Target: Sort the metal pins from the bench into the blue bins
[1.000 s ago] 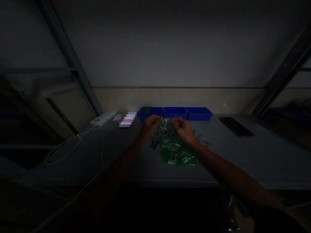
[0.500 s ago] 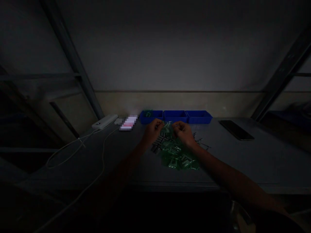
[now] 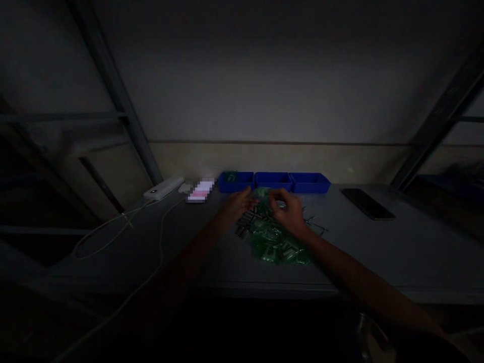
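Note:
A heap of small green circuit-board pieces (image 3: 274, 239) with dark parts among them lies on the grey table (image 3: 378, 252). My left hand (image 3: 239, 205) hovers over the heap's far left edge, fingers curled loosely around a small green piece. My right hand (image 3: 290, 210) is over the heap's far side, fingers bent in a pinch; what it holds is too dim to name. The scene is very dark.
Three blue bins (image 3: 273, 181) stand in a row just behind the heap. A white power bank (image 3: 163, 187) with trailing cables sits at the left, beside a small pink-white item (image 3: 200, 190). A black phone (image 3: 367, 203) lies at the right. Shelf uprights frame both sides.
My hands have drawn slightly apart over the heap, and the right hand has dropped a little toward the pile. The view barely shifted.

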{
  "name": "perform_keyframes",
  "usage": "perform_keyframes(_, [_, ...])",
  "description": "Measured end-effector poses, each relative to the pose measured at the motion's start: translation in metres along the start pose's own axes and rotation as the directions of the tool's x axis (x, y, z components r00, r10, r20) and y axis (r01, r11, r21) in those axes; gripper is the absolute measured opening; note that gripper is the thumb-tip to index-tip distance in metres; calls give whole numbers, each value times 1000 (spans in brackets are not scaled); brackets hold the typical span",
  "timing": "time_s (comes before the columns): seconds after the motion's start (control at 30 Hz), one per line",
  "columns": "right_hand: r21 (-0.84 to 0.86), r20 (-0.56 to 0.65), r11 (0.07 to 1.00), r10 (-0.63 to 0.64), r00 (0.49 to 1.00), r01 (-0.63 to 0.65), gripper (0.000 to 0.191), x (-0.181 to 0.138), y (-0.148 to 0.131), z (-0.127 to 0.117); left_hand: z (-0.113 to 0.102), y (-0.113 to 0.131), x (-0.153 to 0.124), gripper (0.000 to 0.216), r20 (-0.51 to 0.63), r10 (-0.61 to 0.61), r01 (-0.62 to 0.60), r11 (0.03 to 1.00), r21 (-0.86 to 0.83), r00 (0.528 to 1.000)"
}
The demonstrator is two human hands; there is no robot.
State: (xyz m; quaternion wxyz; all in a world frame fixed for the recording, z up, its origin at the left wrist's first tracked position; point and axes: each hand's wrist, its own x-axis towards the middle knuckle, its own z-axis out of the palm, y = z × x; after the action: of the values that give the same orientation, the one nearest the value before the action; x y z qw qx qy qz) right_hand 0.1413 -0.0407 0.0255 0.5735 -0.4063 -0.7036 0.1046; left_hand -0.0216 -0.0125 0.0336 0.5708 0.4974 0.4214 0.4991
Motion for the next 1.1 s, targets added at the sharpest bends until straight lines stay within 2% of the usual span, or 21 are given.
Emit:
perform_keyframes(0.1, [-60, 116, 998, -5, 993, 12, 19, -3, 1, 1, -1, 1, -1, 27, 98, 42, -38, 998, -44, 994])
perform_keyframes(0.17, [-81, 175, 997, 22, 984, -8, 21, -3, 1, 3, -2, 2, -3, 24, 107, 112, -116, 993, 30, 988])
perform_keyframes(0.3, [-55, 221, 992, 121, 968, -111, 20, 1, 2, 4, -6, 6, -5, 27, 92, 233, -248, 944, 219, 968])
perform_keyframes(0.43, [88, 244, 951, 268, 932, -297, 40, 8, 6, 3, -7, 8, -5, 20, 184, 365, -409, 826, 389, 913])
perform_keyframes(0.53, [249, 326, 856, 367, 871, -454, 50, 11, 11, 4, -10, 6, -2, 16, 254, 443, -510, 705, 494, 859])
perform_keyframes(0.6, [294, 379, 814, 382, 843, -501, 51, 11, 13, 5, -11, 3, 0, 18, 274, 469, -538, 649, 538, 840])
perform_keyframes(0.63, [296, 379, 817, 375, 846, -495, 50, 11, 14, 5, -12, 2, 1, 19, 274, 474, -540, 631, 557, 837])
perform_keyframes(0.7, [274, 322, 859, 342, 883, -432, 45, 11, 14, 6, -12, 0, 2, 20, 257, 473, -525, 615, 589, 843])
perform_keyframes(0.77, [171, 236, 925, 295, 926, -338, 38, 9, 13, 5, -10, -2, 1, 16, 236, 433, -480, 639, 601, 870])
perform_keyframes(0.87, [-106, 187, 982, 175, 967, -157, 28, 7, 10, 1, -6, -3, 0, 11, 173, 267, -319, 797, 513, 948])
perform_keyframes(0.97, [-240, 245, 971, 45, 968, 16, 27, 3, 8, 0, -4, -2, -1, 34, 97, 49, -74, 958, 277, 994])
perform_keyframes(1.03, [-237, 287, 967, -18, 958, 90, 27, 2, 9, 1, -4, -3, 0, 39, 62, -35, 24, 984, 176, 997])
perform_keyframes(1.1, [-228, 317, 965, -52, 947, 129, 29, 1, 11, 2, -5, -4, 0, 33, 36, -59, 53, 986, 156, 998])
